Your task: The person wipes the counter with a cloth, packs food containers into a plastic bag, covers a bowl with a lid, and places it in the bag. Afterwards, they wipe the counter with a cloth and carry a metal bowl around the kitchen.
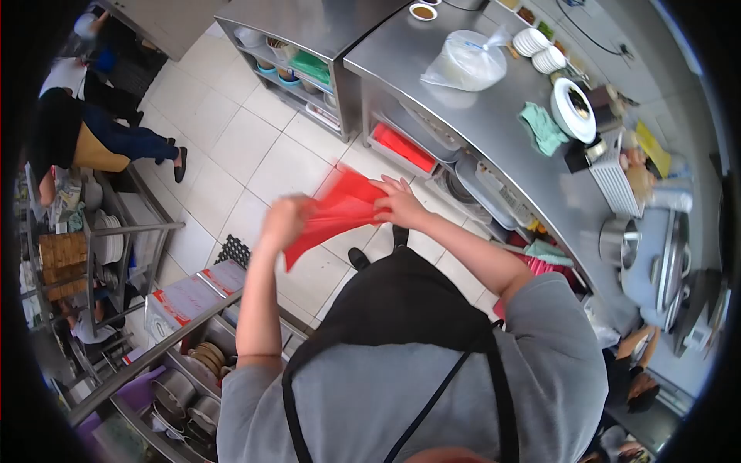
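Stretched between my hands in front of my apron is a thin red plastic bag [336,207], its far edge smeared by motion. My left hand [287,224] is closed on one side of the bag, and a corner of it hangs below. On the opposite side, my right hand [400,204] pinches the bag near its edge, with some fingers raised. A stack of flat red bags [403,147] lies on a low shelf beyond my right hand.
A steel counter [494,116] runs along the right, bearing a tied clear bag [467,62], a green cloth [543,129] and a white bowl [573,112]. Pots [174,392] and boxes [185,301] stand at left. A person [108,135] stands beyond; others are at the edges.
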Motion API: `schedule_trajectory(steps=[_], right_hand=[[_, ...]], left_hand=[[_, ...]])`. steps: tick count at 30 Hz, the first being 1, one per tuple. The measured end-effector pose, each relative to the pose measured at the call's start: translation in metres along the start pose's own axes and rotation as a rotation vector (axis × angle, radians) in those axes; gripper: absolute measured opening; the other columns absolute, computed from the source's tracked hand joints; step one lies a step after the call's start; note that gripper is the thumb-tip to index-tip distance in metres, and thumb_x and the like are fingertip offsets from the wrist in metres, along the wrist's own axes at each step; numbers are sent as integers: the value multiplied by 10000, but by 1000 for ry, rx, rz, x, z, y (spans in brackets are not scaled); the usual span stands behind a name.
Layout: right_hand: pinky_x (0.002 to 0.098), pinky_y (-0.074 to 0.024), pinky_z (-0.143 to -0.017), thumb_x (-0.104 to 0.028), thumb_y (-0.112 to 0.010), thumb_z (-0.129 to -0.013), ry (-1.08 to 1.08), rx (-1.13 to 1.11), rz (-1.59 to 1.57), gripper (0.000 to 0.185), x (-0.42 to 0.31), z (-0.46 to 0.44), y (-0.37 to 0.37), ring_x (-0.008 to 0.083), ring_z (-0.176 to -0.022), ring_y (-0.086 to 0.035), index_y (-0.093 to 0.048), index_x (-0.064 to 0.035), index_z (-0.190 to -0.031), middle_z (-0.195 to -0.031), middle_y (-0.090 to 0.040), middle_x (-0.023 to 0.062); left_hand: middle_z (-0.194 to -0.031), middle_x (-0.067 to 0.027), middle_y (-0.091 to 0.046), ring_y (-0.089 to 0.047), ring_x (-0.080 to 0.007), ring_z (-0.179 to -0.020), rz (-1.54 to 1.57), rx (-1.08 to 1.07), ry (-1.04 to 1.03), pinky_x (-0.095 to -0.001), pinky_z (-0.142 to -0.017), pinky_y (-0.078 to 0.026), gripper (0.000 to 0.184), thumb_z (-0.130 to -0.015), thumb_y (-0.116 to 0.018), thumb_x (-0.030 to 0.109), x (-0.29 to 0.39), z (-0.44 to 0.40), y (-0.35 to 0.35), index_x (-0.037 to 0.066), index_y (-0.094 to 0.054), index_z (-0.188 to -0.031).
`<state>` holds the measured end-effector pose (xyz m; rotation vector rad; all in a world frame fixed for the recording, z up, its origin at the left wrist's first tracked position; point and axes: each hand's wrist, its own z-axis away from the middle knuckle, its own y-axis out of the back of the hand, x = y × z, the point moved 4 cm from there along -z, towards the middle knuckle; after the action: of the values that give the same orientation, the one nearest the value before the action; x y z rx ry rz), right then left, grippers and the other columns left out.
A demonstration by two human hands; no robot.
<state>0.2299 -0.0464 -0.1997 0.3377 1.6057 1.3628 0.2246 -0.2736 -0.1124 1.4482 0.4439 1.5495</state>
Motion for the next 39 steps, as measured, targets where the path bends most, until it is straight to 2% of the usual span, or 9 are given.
schedule_trajectory(steps=[5,11,13,16,22,24,29,31,39], right_hand=[[420,-285,-886,-370,-644,-676,16,112,-436,367,-62,7,49,303,-1193,-293,-487,-93,-860,-1211,-428,90],[461,-183,-985,-477,-677,-607,110,657,-510,733,-113,15,112,312,-1244,-180,-400,-135,-1194,-1375,-97,118],[474,-178,-981,-445,-681,-618,147,655,-340,706,-96,6,89,302,-1212,-256,-408,-138,-1191,-1320,-259,152],[433,-260,-951,-408,-661,-668,103,85,-587,659,-88,4,59,264,-1112,-408,-406,-99,-1190,-1180,-450,150],[286,-417,-785,-255,-514,-830,165,58,-1401,359,-102,46,120,141,-890,-543,-450,-46,-1115,-1038,-541,71],[298,-421,-769,-191,-445,-862,219,171,-2113,260,-94,53,135,124,-878,-534,-466,-73,-1093,-1040,-536,56],[338,-344,-929,-171,-481,-838,-28,338,-1971,407,-78,38,50,192,-1071,-455,-383,9,-1189,-1203,-438,92],[311,-341,-912,-113,-472,-814,191,104,-1829,402,-101,45,53,158,-1086,-438,-393,-10,-1194,-1143,-487,67],[241,-383,-804,-163,-567,-774,-207,196,-1347,367,-81,41,68,131,-920,-502,-458,24,-1070,-1012,-523,77]], left_hand=[[-754,-168,-592,-565,-267,-629,183,323,225,-341,-599,-432,149,-748,-539,67,-10,20,70,8,-585,-876],[-638,-153,-574,-552,-205,-566,196,109,-460,-298,-566,-425,94,-756,-532,16,75,32,74,-48,-564,-816],[-609,-108,-570,-518,-113,-552,192,-62,-461,-268,-539,-415,106,-764,-558,61,91,36,82,-36,-572,-804],[-569,18,-520,-438,-43,-534,332,202,-482,-213,-488,-369,175,-804,-553,147,77,23,125,-18,-595,-842],[-896,-48,-578,-534,-87,-780,684,342,-253,-220,-688,-434,294,-860,-483,216,34,-5,147,-5,-525,-1051],[-949,-70,-571,-543,-117,-816,864,365,-210,-242,-713,-438,300,-864,-470,205,23,-12,138,-3,-502,-1078],[-1159,-142,-472,-484,-232,-1040,1143,445,-93,-349,-868,-405,351,-875,-399,135,-21,-33,109,0,-369,-1198],[-1175,-140,-453,-470,-228,-1052,1062,498,-92,-349,-867,-407,355,-874,-379,102,-38,-27,101,17,-350,-1217],[-1217,-127,-414,-445,-198,-1061,1124,518,6,-309,-875,-386,376,-863,-421,101,-87,-17,61,44,-348,-1228]])
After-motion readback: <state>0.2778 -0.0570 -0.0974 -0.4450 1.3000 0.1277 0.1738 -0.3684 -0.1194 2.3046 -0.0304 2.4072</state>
